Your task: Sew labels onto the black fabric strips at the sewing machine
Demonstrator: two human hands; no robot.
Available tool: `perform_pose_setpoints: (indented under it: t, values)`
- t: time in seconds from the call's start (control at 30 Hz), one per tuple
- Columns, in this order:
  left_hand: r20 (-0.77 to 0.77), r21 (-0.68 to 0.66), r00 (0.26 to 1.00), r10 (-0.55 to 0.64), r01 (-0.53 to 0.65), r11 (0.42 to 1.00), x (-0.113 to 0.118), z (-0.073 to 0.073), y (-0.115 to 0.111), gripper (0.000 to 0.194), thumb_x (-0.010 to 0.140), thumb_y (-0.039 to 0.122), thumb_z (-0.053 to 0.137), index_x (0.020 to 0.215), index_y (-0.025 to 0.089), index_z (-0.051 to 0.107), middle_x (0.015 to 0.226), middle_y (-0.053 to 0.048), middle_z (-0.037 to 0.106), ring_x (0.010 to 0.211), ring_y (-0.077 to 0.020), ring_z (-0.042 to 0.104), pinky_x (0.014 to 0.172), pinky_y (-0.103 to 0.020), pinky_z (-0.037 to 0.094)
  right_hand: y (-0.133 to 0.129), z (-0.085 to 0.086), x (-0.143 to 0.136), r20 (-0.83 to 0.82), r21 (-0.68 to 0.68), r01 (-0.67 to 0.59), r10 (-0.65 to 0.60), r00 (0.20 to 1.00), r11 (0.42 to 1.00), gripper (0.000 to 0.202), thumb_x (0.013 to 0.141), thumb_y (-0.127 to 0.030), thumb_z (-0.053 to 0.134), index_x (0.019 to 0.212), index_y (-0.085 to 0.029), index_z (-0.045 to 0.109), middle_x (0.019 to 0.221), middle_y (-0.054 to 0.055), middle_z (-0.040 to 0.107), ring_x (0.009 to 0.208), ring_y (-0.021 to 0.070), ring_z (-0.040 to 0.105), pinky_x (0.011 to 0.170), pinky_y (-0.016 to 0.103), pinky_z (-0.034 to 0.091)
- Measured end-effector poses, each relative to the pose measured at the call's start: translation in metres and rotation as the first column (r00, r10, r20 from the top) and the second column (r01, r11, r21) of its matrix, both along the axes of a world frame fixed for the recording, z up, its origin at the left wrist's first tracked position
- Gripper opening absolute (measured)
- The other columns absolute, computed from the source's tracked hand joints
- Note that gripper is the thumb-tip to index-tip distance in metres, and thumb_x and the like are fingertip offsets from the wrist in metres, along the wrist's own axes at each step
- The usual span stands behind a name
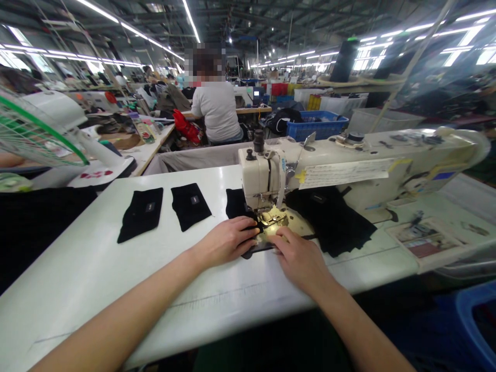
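Note:
A small black fabric piece lies left of the needle area of a white sewing machine, partly under the machine head. My left hand has its fingers closed on this piece's near edge, close to the presser foot. Just right of the needle, my right hand rests at the lit metal plate, thumb and fingers drawn together; whatever they hold is too small to make out. Two more black pieces with small labels, one at the far left and one nearer, lie flat on the table.
Black fabric is spread beneath the machine arm. On the table's right sits a recessed tray with small parts. A fan stands at left. Beyond the table, a person sits facing away near a blue basket.

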State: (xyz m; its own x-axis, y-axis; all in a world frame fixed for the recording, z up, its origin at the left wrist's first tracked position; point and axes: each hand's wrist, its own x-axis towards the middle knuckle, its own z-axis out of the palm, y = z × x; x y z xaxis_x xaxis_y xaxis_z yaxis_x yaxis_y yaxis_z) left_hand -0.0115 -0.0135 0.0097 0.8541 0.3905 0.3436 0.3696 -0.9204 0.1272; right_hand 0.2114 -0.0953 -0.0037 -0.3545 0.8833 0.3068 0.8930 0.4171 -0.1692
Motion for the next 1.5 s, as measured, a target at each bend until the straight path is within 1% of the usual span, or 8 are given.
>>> perform_pose_setpoints:
  t: [0.17, 0.33, 0.6, 0.83, 1.03, 1.23, 1.33, 1.5]
  values:
    - [-0.009, 0.003, 1.000, 0.022, -0.022, 1.000, -0.001, 0.000, 0.012, 0.031, 0.102, 0.028, 0.048, 0.116, 0.013, 0.070, 0.121, -0.015, 0.067, 0.111, -0.0256, 0.064, 0.096, -0.041, 0.058, -0.011, 0.010, 0.025, -0.102, 0.172, 0.078, -0.061, 0.993, 0.982, 0.031, 0.088, -0.004, 0.052, 0.111, -0.017, 0.069, 0.107, 0.006, 0.068, 0.084, 0.0177, 0.067, 0.063, 0.026, 0.049]
    - [-0.030, -0.010, 0.999, 0.022, -0.023, 1.000, -0.001, 0.005, 0.021, 0.031, 0.103, 0.027, 0.045, 0.117, 0.014, 0.069, 0.121, -0.015, 0.066, 0.111, -0.0245, 0.064, 0.097, -0.041, 0.057, -0.017, 0.029, 0.051, -0.126, 0.316, 0.227, -0.197, 0.972, 0.921, 0.029, 0.092, -0.011, 0.047, 0.106, -0.017, 0.071, 0.106, 0.005, 0.069, 0.071, 0.0143, 0.065, 0.055, 0.026, 0.046]
    - [-0.020, -0.016, 1.000, 0.019, -0.019, 1.000, -0.001, 0.004, 0.027, 0.031, 0.103, 0.027, 0.045, 0.118, 0.015, 0.069, 0.118, -0.013, 0.066, 0.108, -0.0233, 0.064, 0.098, -0.040, 0.056, -0.019, 0.040, 0.078, -0.085, 0.421, 0.338, -0.335, 0.939, 0.842, 0.028, 0.095, -0.018, 0.049, 0.108, -0.021, 0.073, 0.108, 0.002, 0.072, 0.065, 0.0127, 0.064, 0.051, 0.028, 0.041]
    - [0.003, -0.047, 1.000, 0.011, -0.011, 0.999, -0.001, 0.004, 0.028, 0.031, 0.103, 0.028, 0.045, 0.116, 0.015, 0.071, 0.114, -0.013, 0.066, 0.105, -0.0233, 0.064, 0.096, -0.039, 0.055, -0.003, 0.049, 0.101, -0.041, 0.239, 0.532, -0.539, 0.841, 0.812, 0.029, 0.098, -0.033, 0.049, 0.112, -0.019, 0.071, 0.122, 0.005, 0.071, 0.079, 0.0239, 0.070, 0.060, 0.035, 0.047]
    - [0.092, -0.112, 0.992, 0.085, -0.075, 0.991, -0.003, -0.003, 0.029, 0.030, 0.101, 0.027, 0.049, 0.118, 0.016, 0.071, 0.119, -0.014, 0.065, 0.108, -0.0246, 0.063, 0.097, -0.042, 0.054, 0.025, 0.055, 0.113, 0.045, -0.016, 0.648, -0.647, 0.761, 0.761, 0.038, 0.097, -0.047, 0.051, 0.114, -0.019, 0.071, 0.103, 0.012, 0.075, 0.081, 0.0308, 0.070, 0.061, 0.036, 0.044]
    - [0.057, -0.148, 0.988, 0.142, -0.133, 0.980, -0.009, -0.006, 0.031, 0.031, 0.101, 0.027, 0.051, 0.124, 0.019, 0.070, 0.128, -0.014, 0.063, 0.119, -0.0269, 0.058, 0.103, -0.045, 0.049, 0.044, 0.057, 0.131, -0.122, -0.255, 0.608, -0.649, 0.751, 0.752, 0.023, 0.080, -0.045, 0.068, 0.074, -0.023, 0.063, 0.066, 0.001, 0.064, 0.061, 0.0203, 0.060, 0.056, 0.030, 0.037]
    - [0.068, -0.144, 0.984, 0.166, -0.155, 0.977, -0.021, -0.008, 0.033, 0.032, 0.101, 0.030, 0.050, 0.123, 0.020, 0.071, 0.131, -0.014, 0.062, 0.123, -0.0282, 0.057, 0.106, -0.048, 0.047, 0.037, 0.064, 0.128, -0.132, -0.239, 0.633, -0.671, 0.730, 0.736, 0.027, 0.081, -0.050, 0.064, 0.070, -0.026, 0.057, 0.056, -0.001, 0.054, 0.055, 0.0198, 0.053, 0.055, 0.030, 0.033]
    - [0.037, -0.157, 0.955, 0.295, -0.286, 0.945, -0.065, -0.009, 0.037, 0.036, 0.101, 0.037, 0.048, 0.123, 0.021, 0.072, 0.134, -0.013, 0.063, 0.125, -0.0296, 0.057, 0.107, -0.051, 0.047, 0.011, 0.079, 0.114, -0.212, 0.073, 0.665, -0.640, 0.739, 0.744, 0.036, 0.083, -0.063, 0.051, 0.081, -0.028, 0.054, 0.061, 0.001, 0.053, 0.058, 0.0233, 0.051, 0.058, 0.031, 0.029]
